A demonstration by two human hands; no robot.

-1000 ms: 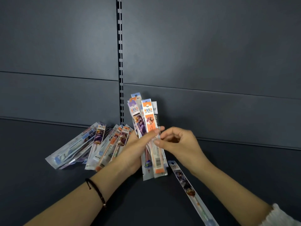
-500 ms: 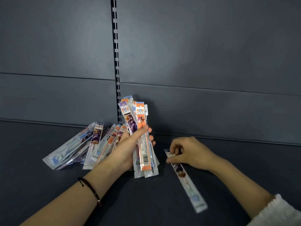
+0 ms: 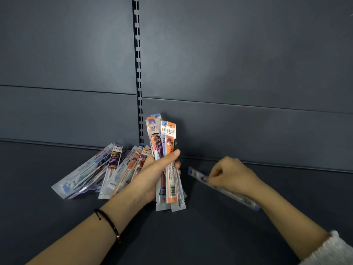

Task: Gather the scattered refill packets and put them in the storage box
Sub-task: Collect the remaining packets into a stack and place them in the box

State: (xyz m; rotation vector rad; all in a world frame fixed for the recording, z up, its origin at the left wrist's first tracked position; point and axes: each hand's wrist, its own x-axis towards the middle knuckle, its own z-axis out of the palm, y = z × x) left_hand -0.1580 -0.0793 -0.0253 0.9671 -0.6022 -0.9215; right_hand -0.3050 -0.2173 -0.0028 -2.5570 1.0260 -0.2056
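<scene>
Right now your left hand (image 3: 154, 175) is wrapped around a bundle of refill packets (image 3: 162, 134), thumb across the front and fingers curled behind. The bundle stands nearly upright just right of the foot of the slotted upright (image 3: 138, 73) on the back panel (image 3: 248, 64). An orange packet faces you, and the lower ends of the bundle hang below your palm, close over the shelf (image 3: 210, 236).

Your right hand (image 3: 233, 175), further right of the slotted upright, is curled knuckles-up over a single packet (image 3: 197, 174), its fingertips pinching it near the end that lies closer to the upright. That packet runs slantwise from there back toward your right forearm. It is blurred, so you cannot tell whether it lies flat on the shelf or is partly lifted.

Left of the slotted upright, a fanned pile of packets (image 3: 107, 173) lies on the shelf, overlapping one another, their tops pointing toward the back panel. A dark bracelet (image 3: 108, 222) circles your left wrist, and a pale knitted sleeve (image 3: 332, 249) shows at your right forearm.
</scene>
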